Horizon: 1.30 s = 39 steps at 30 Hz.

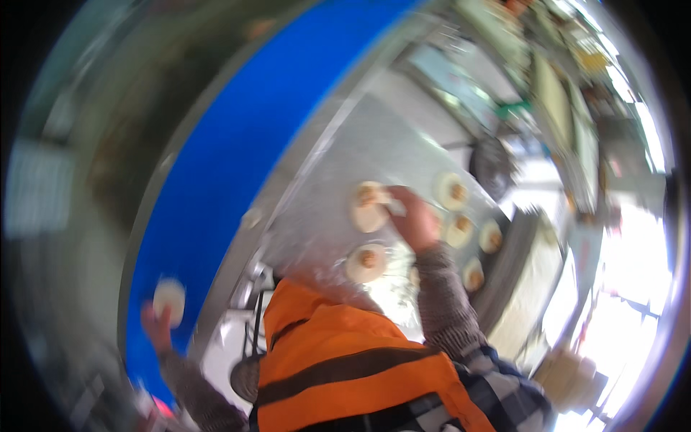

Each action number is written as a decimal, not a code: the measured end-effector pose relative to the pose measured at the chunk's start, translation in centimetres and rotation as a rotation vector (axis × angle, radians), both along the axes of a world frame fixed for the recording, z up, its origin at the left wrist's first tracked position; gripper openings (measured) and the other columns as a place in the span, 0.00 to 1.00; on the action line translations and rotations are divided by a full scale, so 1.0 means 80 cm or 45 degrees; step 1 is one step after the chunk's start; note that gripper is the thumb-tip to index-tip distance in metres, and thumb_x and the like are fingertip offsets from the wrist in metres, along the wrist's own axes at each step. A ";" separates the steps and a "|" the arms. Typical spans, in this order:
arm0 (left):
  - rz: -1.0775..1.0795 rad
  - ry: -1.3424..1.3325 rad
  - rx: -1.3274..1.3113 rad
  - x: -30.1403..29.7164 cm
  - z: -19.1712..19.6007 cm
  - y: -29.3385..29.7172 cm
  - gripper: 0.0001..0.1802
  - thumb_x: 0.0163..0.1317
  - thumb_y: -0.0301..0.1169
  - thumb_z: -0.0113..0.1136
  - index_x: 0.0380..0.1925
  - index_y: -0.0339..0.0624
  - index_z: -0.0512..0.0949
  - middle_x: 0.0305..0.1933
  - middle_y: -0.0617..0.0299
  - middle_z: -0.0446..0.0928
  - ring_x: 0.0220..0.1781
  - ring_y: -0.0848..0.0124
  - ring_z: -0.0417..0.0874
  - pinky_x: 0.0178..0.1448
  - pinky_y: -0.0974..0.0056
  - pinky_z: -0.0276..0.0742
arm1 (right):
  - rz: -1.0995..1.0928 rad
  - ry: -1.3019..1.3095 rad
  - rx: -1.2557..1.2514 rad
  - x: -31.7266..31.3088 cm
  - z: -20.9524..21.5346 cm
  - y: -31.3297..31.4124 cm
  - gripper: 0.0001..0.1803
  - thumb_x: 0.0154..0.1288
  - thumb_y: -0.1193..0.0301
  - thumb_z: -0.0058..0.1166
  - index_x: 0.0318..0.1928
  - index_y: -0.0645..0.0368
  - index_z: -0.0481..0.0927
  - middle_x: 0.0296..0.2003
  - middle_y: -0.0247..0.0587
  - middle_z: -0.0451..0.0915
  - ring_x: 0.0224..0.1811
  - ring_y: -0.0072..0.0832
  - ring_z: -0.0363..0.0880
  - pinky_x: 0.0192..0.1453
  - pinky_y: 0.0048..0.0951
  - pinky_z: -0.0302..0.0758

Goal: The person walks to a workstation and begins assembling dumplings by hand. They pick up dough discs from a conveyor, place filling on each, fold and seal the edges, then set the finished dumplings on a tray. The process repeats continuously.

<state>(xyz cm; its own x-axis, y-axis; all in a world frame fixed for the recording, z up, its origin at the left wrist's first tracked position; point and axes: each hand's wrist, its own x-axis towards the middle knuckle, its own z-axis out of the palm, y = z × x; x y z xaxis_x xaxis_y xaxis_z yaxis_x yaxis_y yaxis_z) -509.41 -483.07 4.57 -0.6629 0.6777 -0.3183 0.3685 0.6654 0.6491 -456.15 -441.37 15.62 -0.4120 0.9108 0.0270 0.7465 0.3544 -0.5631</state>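
Right hand [416, 219] pinched on a soft dough round [368, 207] mid-desk [324, 216]. Left hand [160, 320] curled around another round [170, 299]. Probably limp, tearable; best lifted by the rim.

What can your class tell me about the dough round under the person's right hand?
The dough round is a pale, flat, roughly circular wrapper with a small brown mound of filling near its middle. It lies on the shiny metal tray, at the far end of a group of similar filled rounds. The right hand touches its right edge. The picture is blurred, so finer texture cannot be made out.
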 end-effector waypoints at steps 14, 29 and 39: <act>-1.352 -0.058 0.494 0.183 0.253 0.260 0.20 0.58 0.39 0.63 0.46 0.37 0.76 0.50 0.42 0.75 0.47 0.46 0.77 0.53 0.50 0.74 | 0.223 1.167 -1.056 -0.164 0.070 -0.140 0.35 0.58 0.58 0.64 0.63 0.59 0.68 0.52 0.48 0.77 0.52 0.36 0.77 0.56 0.35 0.76; -1.457 -1.052 -0.194 0.578 0.240 0.458 0.17 0.65 0.23 0.54 0.54 0.36 0.71 0.36 0.63 0.76 0.32 0.77 0.78 0.36 0.72 0.77 | -1.792 1.425 0.841 0.623 0.212 -0.382 0.08 0.65 0.71 0.56 0.44 0.57 0.78 0.38 0.36 0.81 0.33 0.24 0.81 0.33 0.27 0.79; -0.635 -0.652 0.088 0.341 0.181 0.518 0.10 0.67 0.31 0.56 0.45 0.38 0.75 0.30 0.66 0.77 0.28 0.79 0.76 0.30 0.72 0.73 | -2.230 0.870 0.583 0.665 0.063 -0.415 0.11 0.68 0.73 0.50 0.50 0.59 0.76 0.38 0.34 0.79 0.34 0.21 0.75 0.36 0.20 0.72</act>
<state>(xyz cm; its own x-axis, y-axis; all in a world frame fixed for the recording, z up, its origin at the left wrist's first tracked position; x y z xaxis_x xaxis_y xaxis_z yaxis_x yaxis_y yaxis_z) -482.15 -441.66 19.04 -0.0481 0.8907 -0.4521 0.2559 0.4485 0.8564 -402.97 -474.60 20.65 0.9901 0.1136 0.0827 0.1086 -0.2447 -0.9635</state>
